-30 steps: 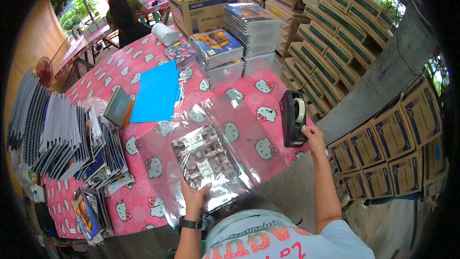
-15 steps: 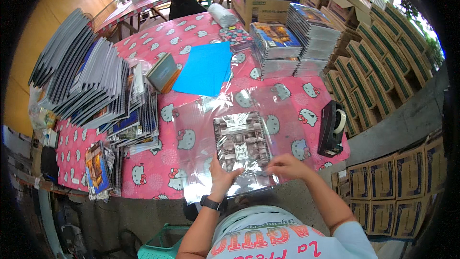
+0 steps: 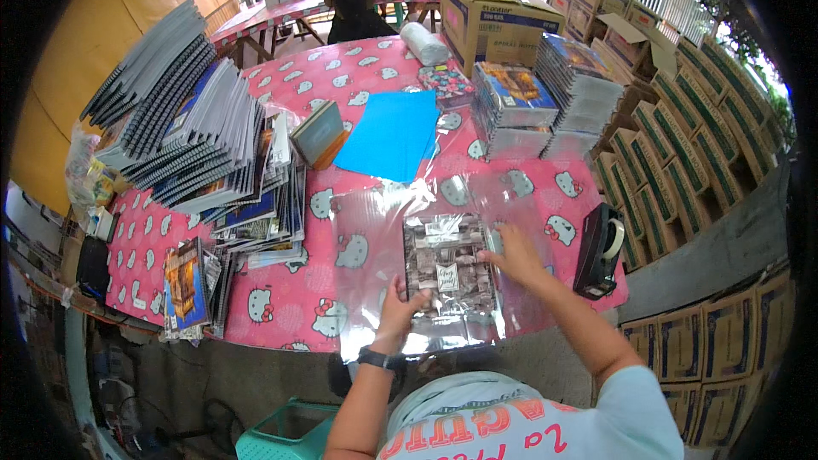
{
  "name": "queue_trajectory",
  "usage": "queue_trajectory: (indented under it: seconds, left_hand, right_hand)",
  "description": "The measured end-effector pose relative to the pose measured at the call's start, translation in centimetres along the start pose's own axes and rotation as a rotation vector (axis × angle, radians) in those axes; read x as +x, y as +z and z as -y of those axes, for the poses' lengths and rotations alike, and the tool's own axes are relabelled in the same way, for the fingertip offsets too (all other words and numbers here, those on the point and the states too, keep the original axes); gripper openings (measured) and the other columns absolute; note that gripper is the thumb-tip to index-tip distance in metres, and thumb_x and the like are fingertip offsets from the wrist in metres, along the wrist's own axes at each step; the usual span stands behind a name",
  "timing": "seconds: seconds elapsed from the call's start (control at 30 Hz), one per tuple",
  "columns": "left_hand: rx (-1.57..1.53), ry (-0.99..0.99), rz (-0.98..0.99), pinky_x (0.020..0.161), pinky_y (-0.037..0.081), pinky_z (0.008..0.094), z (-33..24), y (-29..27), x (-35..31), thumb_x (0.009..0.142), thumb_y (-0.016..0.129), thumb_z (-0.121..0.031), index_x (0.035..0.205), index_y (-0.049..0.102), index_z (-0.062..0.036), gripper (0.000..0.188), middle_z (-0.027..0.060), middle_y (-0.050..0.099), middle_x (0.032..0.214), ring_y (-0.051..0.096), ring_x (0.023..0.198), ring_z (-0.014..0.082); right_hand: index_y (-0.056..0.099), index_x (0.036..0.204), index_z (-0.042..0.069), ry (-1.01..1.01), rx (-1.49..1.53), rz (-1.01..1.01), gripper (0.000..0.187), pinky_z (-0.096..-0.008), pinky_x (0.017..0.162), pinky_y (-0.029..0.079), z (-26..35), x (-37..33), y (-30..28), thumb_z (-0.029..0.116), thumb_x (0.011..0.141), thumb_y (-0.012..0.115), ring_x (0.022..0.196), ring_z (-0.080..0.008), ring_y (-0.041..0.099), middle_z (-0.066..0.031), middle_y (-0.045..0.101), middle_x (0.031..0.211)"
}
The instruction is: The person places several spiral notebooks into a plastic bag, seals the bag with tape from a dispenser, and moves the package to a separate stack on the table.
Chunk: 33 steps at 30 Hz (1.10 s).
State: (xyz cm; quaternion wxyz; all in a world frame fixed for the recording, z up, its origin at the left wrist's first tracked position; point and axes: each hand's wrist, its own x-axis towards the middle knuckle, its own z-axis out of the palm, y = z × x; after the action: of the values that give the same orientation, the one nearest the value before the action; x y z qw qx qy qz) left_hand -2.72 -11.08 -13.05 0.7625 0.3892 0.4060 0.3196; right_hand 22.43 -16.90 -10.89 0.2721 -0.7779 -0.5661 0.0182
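A notebook with a black-and-white photo cover [image 3: 456, 268] lies upright to me on clear plastic sheeting [image 3: 366, 230] near the table's front edge. My left hand [image 3: 399, 313] grips its lower left side, thumb on the cover and fingers at the edge. At the upper right side rests my right hand [image 3: 514, 255], its thumb touching the cover and its fingers stretched out, apart from the thumb, over the plastic. Glare hides part of the notebook's lower end. A black tape dispenser [image 3: 599, 251] stands right of the plastic.
Spiral notebooks [image 3: 204, 145] lean in tall stacks at left, with a few more [image 3: 187, 290] in front. Blue sheets [image 3: 388, 136] lie behind the plastic. Wrapped notebook stacks [image 3: 515, 111] and a large carton [image 3: 494, 21] stand at the back right. A person [image 3: 349, 0] is beyond the table.
My right hand has moved from the notebook's lower right corner up along its right side, and its fingers have spread. My left hand stays at the left side. The whole view has shifted slightly.
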Motion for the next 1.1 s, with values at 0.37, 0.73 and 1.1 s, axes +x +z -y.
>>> queue_trajectory:
  seconds: [0.37,0.73,1.1]
  left_hand:
    - [0.328,0.603,0.002,0.083,0.043,0.0286,-9.8,9.3,5.2,0.080,0.062,-0.010,0.124,0.043,-0.0014,0.048,0.0075,0.049,0.116,0.050,0.101,0.0174]
    - [-0.455,0.251,0.568,0.092,0.044,0.0391,-17.0,23.9,21.5,0.093,0.039,-0.045,0.129,0.038,-0.0059,0.053,0.0133,0.050,0.123,0.052,0.111,0.0270]
    - [0.290,0.562,0.351,0.097,0.034,0.0325,-15.0,32.2,30.9,0.080,0.063,-0.015,0.136,0.021,-0.0022,0.072,0.0137,0.045,0.125,0.045,0.113,0.0226]
  right_hand:
    - [0.046,0.121,0.006,0.535,1.996,0.193,0.052,-0.0515,0.081,0.048,0.9,1.3,-11.3,0.046,0.088,0.047,0.106,-0.0277,0.056,-0.0153,0.057,0.114]
    - [0.052,0.116,0.005,0.306,1.172,-0.190,0.041,-0.0373,0.067,0.054,-7.9,17.2,-17.3,0.022,0.080,0.062,0.086,-0.0209,0.058,-0.0097,0.057,0.097]
    - [0.049,0.122,-0.002,0.375,0.658,-0.644,0.062,-0.0320,0.093,0.035,-30.6,24.8,-21.7,0.041,0.080,0.061,0.107,-0.0242,0.050,-0.0158,0.054,0.116]
